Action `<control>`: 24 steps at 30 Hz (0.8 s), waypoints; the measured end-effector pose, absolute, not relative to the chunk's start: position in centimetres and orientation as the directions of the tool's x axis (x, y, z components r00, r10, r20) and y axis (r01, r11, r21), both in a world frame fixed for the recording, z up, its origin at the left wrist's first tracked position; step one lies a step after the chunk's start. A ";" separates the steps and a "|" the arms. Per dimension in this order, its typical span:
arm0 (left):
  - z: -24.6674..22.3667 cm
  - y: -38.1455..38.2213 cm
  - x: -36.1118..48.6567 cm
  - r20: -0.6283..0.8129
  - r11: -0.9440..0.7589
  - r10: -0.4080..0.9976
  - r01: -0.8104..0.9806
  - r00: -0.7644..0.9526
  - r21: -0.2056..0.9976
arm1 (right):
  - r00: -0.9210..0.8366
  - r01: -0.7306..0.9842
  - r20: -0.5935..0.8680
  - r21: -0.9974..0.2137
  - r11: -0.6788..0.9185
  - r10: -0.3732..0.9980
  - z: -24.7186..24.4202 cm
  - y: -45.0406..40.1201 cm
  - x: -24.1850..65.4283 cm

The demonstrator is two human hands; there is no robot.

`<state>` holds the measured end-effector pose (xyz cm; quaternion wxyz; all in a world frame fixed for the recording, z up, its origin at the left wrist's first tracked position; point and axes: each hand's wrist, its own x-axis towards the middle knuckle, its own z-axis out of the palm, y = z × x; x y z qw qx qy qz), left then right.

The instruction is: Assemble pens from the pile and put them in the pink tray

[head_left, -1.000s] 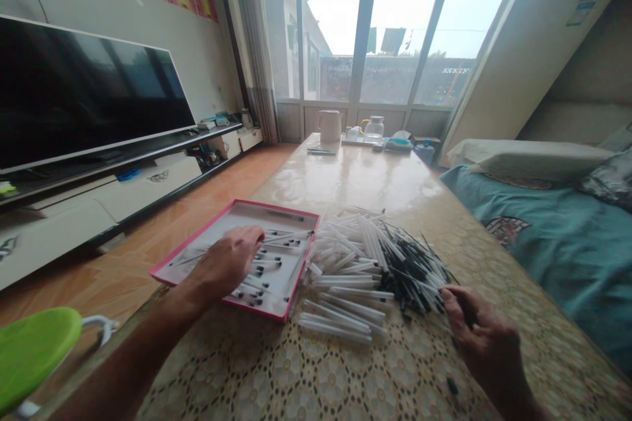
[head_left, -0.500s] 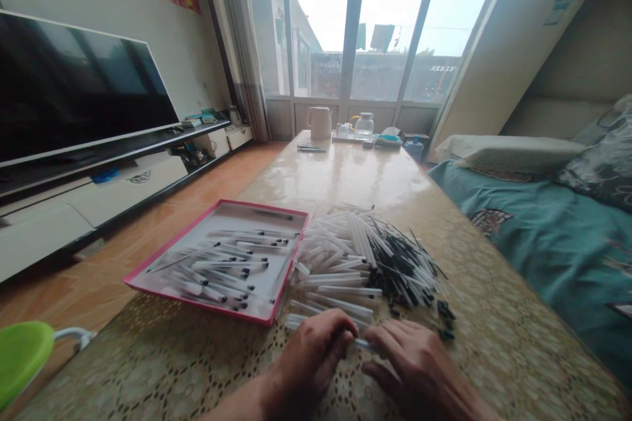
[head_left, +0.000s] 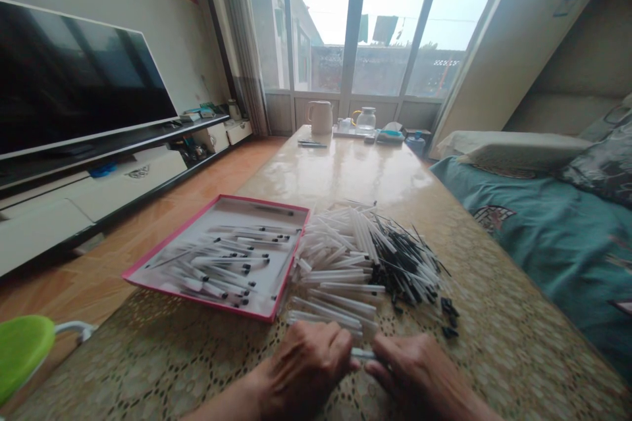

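Pen tube [head_left: 363, 354] is what I'm pinching between my left hand [head_left: 303, 368] and right hand [head_left: 419, 371], right beside the loose heap of tubes [head_left: 340, 263] on the bench [head_left: 345, 174].

A tray [head_left: 197, 299] had a bright pink rim around a white base. Beside it lay a heap of white tubes [head_left: 336, 256] and thin black rods [head_left: 409, 270]. The tablecloth [head_left: 444, 355] was beige with a gold-brown pattern of honeycomb rosettes. The bedspread [head_left: 543, 256] was teal, and the stool seat [head_left: 22, 348] lime green.
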<state>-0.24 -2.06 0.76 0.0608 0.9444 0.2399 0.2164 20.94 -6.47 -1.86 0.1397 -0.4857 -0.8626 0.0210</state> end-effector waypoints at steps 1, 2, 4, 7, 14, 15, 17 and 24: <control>0.8 -2.2 -0.3 0.370 -0.875 0.484 0.436 0.793 0.210 | -0.493 0.830 0.239 -0.157 0.535 0.836 -2.0 -6.5 20.9; 0.8 -2.2 -0.3 0.348 -0.868 0.496 0.448 0.795 0.215 | -0.504 0.824 0.264 -0.138 0.550 0.822 -2.1 -6.4 20.8; 0.9 -2.4 -0.3 0.264 -0.835 0.543 0.478 0.797 0.274 | -0.537 0.801 0.324 -0.094 0.592 0.779 -1.9 -6.4 20.7; 1.5 -2.3 -0.3 0.087 -0.723 0.609 0.507 0.788 0.470 | -0.588 0.764 0.370 -0.038 0.644 0.719 -0.8 -6.2 20.6; 3.6 -1.8 -0.2 -0.283 -0.148 0.593 0.448 0.753 0.882 | -0.623 0.741 0.377 0.003 0.672 0.685 1.4 -6.2 20.3; 3.5 -1.8 -0.1 -0.334 -0.053 0.583 0.445 0.741 0.894 | -0.625 0.738 0.382 0.005 0.675 0.681 1.5 -6.2 20.3; 3.1 -1.9 -0.1 -0.411 0.110 0.543 0.423 0.733 0.900 | -0.625 0.736 0.394 0.008 0.677 0.674 1.6 -6.1 20.4; 3.0 -1.6 -0.2 -0.371 0.101 0.531 0.378 0.762 0.920 | -0.608 0.752 0.365 -0.021 0.659 0.705 1.6 -6.1 20.6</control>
